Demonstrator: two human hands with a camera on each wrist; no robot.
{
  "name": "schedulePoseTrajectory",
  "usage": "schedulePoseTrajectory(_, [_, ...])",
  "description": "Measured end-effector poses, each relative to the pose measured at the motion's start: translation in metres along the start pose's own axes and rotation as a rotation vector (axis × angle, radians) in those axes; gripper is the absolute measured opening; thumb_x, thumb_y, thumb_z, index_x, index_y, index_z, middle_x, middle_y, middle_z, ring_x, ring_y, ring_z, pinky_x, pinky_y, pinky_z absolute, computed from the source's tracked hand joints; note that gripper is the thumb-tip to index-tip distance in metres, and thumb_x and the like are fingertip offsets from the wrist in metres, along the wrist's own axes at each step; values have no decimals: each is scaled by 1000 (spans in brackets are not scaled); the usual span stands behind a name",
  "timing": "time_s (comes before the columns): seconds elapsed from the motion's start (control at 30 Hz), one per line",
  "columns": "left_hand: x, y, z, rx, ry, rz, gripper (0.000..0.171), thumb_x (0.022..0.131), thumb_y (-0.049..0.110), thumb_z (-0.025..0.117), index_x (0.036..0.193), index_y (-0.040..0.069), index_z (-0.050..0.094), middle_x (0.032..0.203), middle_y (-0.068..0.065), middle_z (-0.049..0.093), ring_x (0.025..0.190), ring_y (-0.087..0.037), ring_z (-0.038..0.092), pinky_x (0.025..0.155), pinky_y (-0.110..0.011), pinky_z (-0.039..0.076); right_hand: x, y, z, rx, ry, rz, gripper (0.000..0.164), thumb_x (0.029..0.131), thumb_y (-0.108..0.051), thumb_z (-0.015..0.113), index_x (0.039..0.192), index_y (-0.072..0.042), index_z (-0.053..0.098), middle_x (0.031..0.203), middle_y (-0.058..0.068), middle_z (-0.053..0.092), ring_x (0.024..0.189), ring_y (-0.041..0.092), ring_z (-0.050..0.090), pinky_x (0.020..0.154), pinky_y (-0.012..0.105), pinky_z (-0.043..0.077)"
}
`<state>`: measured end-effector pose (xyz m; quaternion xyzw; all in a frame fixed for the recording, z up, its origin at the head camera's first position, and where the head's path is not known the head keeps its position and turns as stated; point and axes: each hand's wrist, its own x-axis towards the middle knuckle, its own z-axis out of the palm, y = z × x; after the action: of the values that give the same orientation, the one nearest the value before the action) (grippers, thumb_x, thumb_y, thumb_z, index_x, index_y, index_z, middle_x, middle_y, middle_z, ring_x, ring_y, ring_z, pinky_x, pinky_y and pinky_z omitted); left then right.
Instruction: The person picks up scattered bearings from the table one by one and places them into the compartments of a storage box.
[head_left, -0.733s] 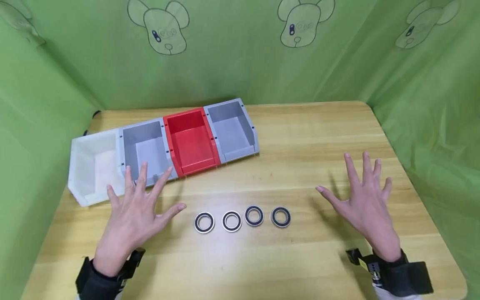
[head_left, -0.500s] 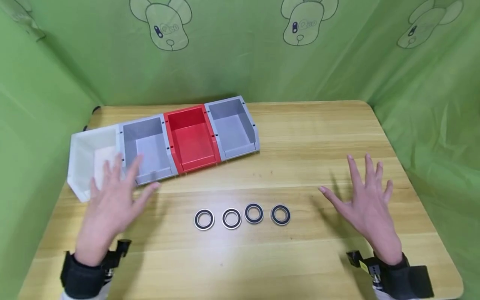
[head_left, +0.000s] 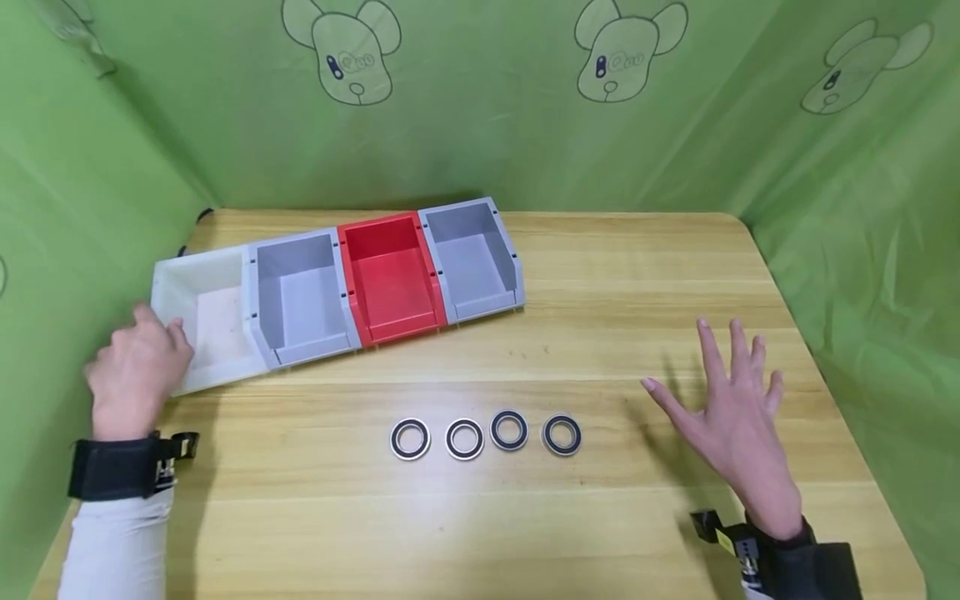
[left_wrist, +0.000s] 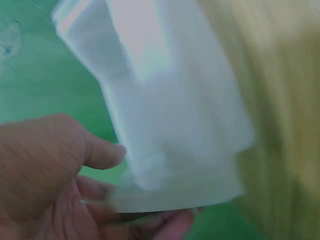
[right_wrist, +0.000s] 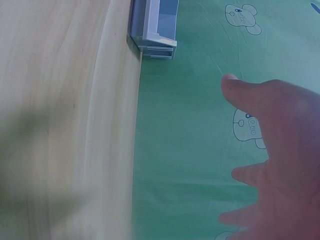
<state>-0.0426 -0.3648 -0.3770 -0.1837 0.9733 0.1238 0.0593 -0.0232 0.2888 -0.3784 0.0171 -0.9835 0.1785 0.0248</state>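
My left hand (head_left: 138, 367) is at the front left corner of a white plastic bin (head_left: 225, 354). In the left wrist view its fingers curl past the lower edge of the white bin (left_wrist: 175, 130), with the thumb against the side wall; the picture is blurred. My right hand (head_left: 738, 417) hovers over the right side of the table with fingers spread, holding nothing. Several ball bearings, metal rings with black seals, lie in a rough row between the hands: a leftmost bearing (head_left: 394, 439), two middle ones, and a rightmost bearing (head_left: 577, 435).
Right of the white bin, a grey bin (head_left: 307, 292), a red bin (head_left: 393, 287) and another grey bin (head_left: 472, 258) stand side by side in a slanted row. The wooden table (head_left: 622, 308) is enclosed by green curtains (head_left: 465, 125) with mouse drawings.
My left hand has swung left from above the table to the white bin's corner, its spread fingers now curled. My right hand stays nearly in place. The head view has shifted slightly.
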Motion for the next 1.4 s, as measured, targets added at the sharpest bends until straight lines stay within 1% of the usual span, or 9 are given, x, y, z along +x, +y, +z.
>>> schedulePoseTrajectory(0.1, [8, -12, 3, -4, -63, 17, 57, 108, 33, 25, 124, -22, 27, 84, -47, 48, 70, -61, 55, 51, -59, 43, 0, 0, 2, 6, -5, -6, 99, 94, -59, 62, 165, -16, 9, 168, 28, -6, 150, 59, -10, 108, 83, -8])
schedulePoseTrajectory(0.23, [15, -24, 10, -36, -62, 50, 54, 108, 30, 23, 125, -21, 24, 81, -45, 48, 64, -54, 55, 46, -50, 42, 3, 0, 3, 19, -12, -17, 98, 95, -58, 61, 165, -15, 8, 168, 28, -6, 150, 58, -10, 109, 82, -9])
schedulePoseTrajectory(0.33, [21, -21, 15, -55, -47, 97, 51, 107, 27, 22, 125, -21, 23, 79, -43, 49, 60, -50, 55, 43, -47, 42, 5, 0, 4, 28, -9, -15, 96, 96, -57, 60, 165, -14, 9, 167, 30, -4, 150, 59, -9, 109, 82, -6])
schedulePoseTrajectory(0.6, [30, 16, 33, -59, -1, 196, 48, 108, 24, 27, 125, -21, 27, 74, -39, 50, 56, -50, 55, 42, -50, 44, 20, -4, 8, 111, -23, 5, 86, 101, -52, 55, 165, -13, 12, 166, 34, 5, 149, 62, 0, 106, 85, 6])
schedulePoseTrajectory(0.87, [30, 53, 45, -46, 58, 260, 40, 107, 21, 32, 119, -17, 33, 66, -34, 52, 49, -43, 54, 38, -46, 41, 69, -18, 15, 144, -75, -57, 87, 102, -57, 50, 165, -13, 10, 161, 37, 19, 145, 56, 25, 109, 76, 25])
schedulePoseTrajectory(1.03, [27, 80, 53, -33, 102, 324, 36, 106, 18, 35, 117, -16, 35, 57, -24, 49, 43, -37, 50, 35, -41, 37, 100, -25, 28, 153, -134, -52, 88, 102, -60, 44, 163, -5, 11, 145, 41, 42, 126, 55, 50, 97, 70, 43])
schedulePoseTrajectory(1.2, [26, 103, 61, -9, 124, 384, 32, 106, 17, 36, 115, -14, 38, 53, -13, 44, 40, -28, 46, 34, -33, 32, 122, -20, 44, 149, -143, -51, 78, 107, -50, 39, 159, 5, 17, 136, 43, 50, 121, 56, 56, 92, 65, 49])
schedulePoseTrajectory(1.3, [26, 112, 63, 2, 104, 392, 33, 106, 17, 35, 117, -14, 38, 53, -12, 44, 40, -26, 46, 34, -32, 32, 126, -12, 49, 106, -113, -70, 64, 110, -35, 34, 153, 12, 23, 119, 44, 58, 100, 54, 65, 71, 57, 55])
schedulePoseTrajectory(1.4, [25, 118, 62, -5, 77, 384, 32, 106, 17, 34, 117, -12, 38, 55, -11, 45, 41, -26, 45, 35, -31, 31, 125, -4, 50, 64, -98, -79, 54, 111, -25, 30, 146, 16, 26, 107, 44, 59, 86, 52, 67, 59, 54, 53])
